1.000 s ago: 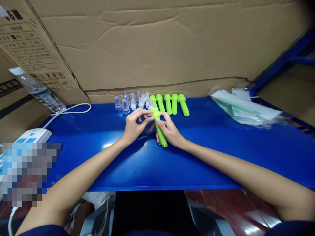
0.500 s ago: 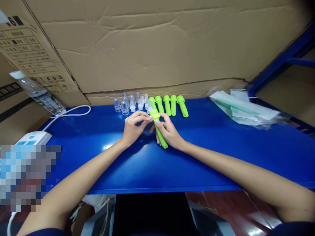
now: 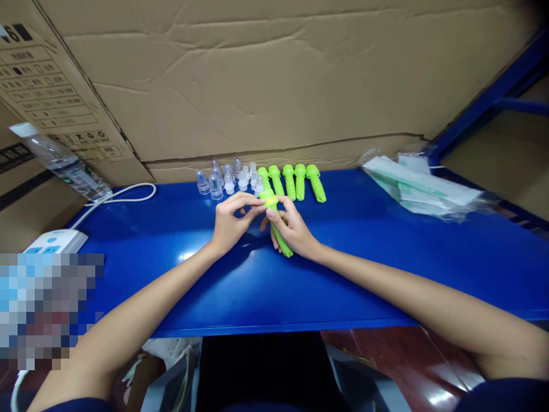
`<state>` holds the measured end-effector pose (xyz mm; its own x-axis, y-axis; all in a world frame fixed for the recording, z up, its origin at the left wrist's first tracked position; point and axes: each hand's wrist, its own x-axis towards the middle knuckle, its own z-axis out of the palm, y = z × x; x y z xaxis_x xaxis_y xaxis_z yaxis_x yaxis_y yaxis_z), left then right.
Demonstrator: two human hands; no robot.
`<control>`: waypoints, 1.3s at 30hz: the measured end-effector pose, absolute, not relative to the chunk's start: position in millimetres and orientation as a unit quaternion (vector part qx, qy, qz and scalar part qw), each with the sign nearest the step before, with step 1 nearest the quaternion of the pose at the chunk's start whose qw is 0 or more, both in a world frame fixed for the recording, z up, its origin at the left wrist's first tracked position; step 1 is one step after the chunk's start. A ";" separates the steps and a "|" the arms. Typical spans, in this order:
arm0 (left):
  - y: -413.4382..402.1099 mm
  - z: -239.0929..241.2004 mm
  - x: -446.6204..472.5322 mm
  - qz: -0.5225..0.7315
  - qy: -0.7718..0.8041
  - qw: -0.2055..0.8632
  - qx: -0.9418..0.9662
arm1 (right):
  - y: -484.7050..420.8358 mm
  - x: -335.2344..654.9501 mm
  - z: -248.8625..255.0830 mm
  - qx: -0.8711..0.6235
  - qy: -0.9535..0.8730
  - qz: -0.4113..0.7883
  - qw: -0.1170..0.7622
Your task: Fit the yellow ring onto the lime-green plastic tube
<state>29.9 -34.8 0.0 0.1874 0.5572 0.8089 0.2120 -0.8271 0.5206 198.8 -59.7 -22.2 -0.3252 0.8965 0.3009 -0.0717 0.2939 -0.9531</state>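
Note:
A bright green, flashlight-shaped plastic body (image 3: 282, 242) is tilted over the table, its wide threaded head away from me and its narrow end toward me. My right hand (image 3: 295, 226) is wrapped around it below the head. With thumb and fingertips together, my left hand (image 3: 231, 220) pinches at the left side of the head, by a yellow ring (image 3: 270, 201) that circles it. Beyond my hands lie several more green flashlight-shaped bodies (image 3: 316, 184) in a row. Left of them stand several clear plastic domes (image 3: 215, 187) and small white-based clear pieces (image 3: 243, 181).
The blue table (image 3: 364, 274) ends at a cardboard wall (image 3: 278, 86). A water bottle (image 3: 68, 166) leans at the left, near a white cable (image 3: 137, 197) and a power strip (image 3: 64, 240). Plastic bags with white and green contents (image 3: 420, 183) lie at the right.
The view has shifted slightly. Both hands stay on the green flashlight-shaped body in nearly the same pose, with only slight finger movement around its head.

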 end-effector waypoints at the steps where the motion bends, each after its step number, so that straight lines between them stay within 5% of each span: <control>1: -34.5 -0.8 29.5 0.584 0.252 0.144 0.758 | -60.1 198.7 -22.2 -0.323 -0.642 0.498 0.485; 39: -38.6 1.0 31.7 0.595 0.271 0.096 0.751 | -61.7 199.0 -21.1 -0.310 -0.666 0.491 0.469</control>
